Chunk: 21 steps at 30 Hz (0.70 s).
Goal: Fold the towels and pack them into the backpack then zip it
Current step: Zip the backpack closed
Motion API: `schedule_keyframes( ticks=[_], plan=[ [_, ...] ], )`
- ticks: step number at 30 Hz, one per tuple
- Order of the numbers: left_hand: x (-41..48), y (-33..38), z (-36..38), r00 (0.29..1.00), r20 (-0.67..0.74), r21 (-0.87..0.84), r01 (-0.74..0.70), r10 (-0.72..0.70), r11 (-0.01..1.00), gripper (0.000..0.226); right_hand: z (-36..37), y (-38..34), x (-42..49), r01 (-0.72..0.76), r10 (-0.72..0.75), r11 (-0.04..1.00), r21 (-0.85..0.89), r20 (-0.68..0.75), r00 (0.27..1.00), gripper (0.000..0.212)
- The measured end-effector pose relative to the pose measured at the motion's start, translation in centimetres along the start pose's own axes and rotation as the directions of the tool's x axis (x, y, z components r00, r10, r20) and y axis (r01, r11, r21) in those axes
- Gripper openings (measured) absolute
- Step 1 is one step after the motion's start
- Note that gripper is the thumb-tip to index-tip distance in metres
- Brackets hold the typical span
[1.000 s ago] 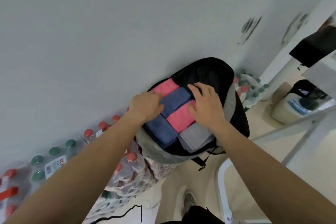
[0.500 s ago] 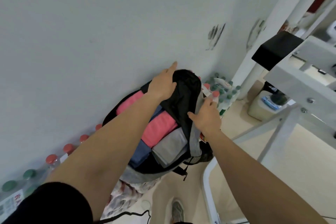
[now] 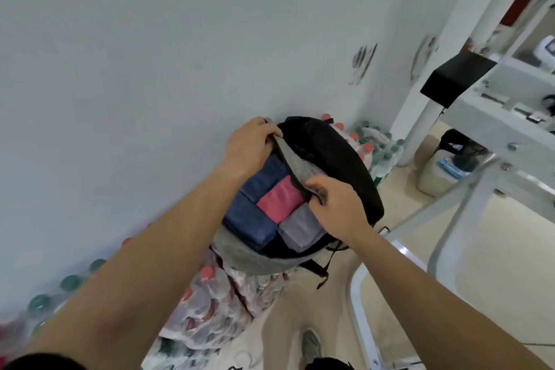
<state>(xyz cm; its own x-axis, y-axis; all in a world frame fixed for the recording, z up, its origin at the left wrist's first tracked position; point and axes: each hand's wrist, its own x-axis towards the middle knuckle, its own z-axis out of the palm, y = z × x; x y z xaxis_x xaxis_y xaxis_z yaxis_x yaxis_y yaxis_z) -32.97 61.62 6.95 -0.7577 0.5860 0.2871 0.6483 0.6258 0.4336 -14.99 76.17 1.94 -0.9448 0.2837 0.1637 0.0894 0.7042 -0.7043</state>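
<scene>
A grey and black backpack (image 3: 345, 165) lies open on packs of bottled water by the wall. Folded towels fill it: blue towels (image 3: 252, 213), a pink towel (image 3: 277, 200) and a grey towel (image 3: 300, 228). My left hand (image 3: 247, 144) grips the top edge of the backpack's flap near the wall. My right hand (image 3: 333, 204) pinches the flap's edge lower down, over the grey towel. The flap covers part of the towels.
Shrink-wrapped water bottle packs (image 3: 216, 309) line the wall beneath and beside the backpack. A white metal frame (image 3: 468, 189) stands at the right with a black block (image 3: 450, 81) on it. My shoe (image 3: 310, 345) shows on the beige floor.
Both hands left the towels and took the flap's edge. The flap has come over the upper towels, hiding the far pink one. My right hand shifted to the flap's lower edge.
</scene>
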Motion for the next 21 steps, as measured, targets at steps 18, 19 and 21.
schedule_keyframes(
  ticks=[18,19,21],
  plan=[
    [-14.4,-7.3,0.9,0.800,0.342,0.237,0.435,-0.493,0.869,0.042,8.2,-0.7,-3.9,0.206,-0.119,0.939,-0.277,0.301,0.946,0.026],
    [-14.1,-6.6,1.0,0.810,0.298,0.276,0.433,-0.505,0.858,0.041,7.5,0.2,-3.6,0.180,-0.101,0.940,-0.288,0.266,0.959,0.025],
    [-13.4,-5.1,1.3,0.855,0.179,0.393,0.391,-0.486,0.832,0.039,6.0,2.2,-3.4,0.098,-0.041,0.942,-0.321,0.180,0.983,0.025]
  ],
)
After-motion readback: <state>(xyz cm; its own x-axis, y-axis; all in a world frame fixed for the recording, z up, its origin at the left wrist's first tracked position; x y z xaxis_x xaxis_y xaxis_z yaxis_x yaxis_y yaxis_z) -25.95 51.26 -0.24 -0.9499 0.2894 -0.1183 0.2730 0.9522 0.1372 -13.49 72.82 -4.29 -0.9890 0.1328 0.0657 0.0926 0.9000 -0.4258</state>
